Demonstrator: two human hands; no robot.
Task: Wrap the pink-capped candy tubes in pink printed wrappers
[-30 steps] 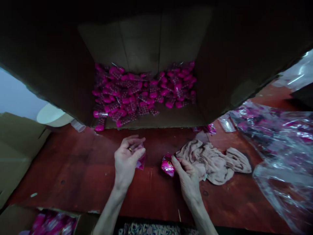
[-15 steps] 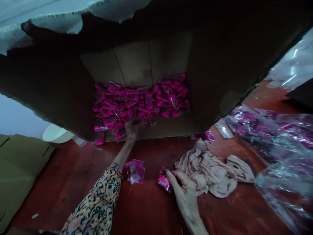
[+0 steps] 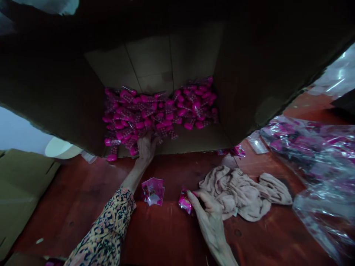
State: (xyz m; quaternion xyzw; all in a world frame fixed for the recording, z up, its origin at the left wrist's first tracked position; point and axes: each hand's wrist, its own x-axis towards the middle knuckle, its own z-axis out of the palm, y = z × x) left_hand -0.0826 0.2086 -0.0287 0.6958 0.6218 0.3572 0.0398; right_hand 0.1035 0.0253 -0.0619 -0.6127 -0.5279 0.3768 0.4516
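My left hand (image 3: 146,146) reaches over the front edge of the cardboard box (image 3: 191,142), its fingertips among bright pink items in clear wrappers (image 3: 133,118). Thumb and fingers look apart, though the fingertips are dim and partly lost in the pile. Lower right, my right hand (image 3: 208,212) pinches a small shiny pink packet (image 3: 185,202) between thumb and fingers, just above the red-brown surface (image 3: 163,232). Between the two arms lie several flat pink printed cards or sachets (image 3: 153,191), overlapping one another.
A crumpled beige cloth (image 3: 241,192) lies right of my right hand. Clear plastic bags with pink contents (image 3: 313,147) fill the far right. Flattened cardboard (image 3: 24,195) and a pale round container (image 3: 62,148) are at left. The box walls rise high around the pile.
My left hand has shifted slightly left at the pile's front edge. My right hand still holds the pink packet in nearly the same spot. The view has tilted a little.
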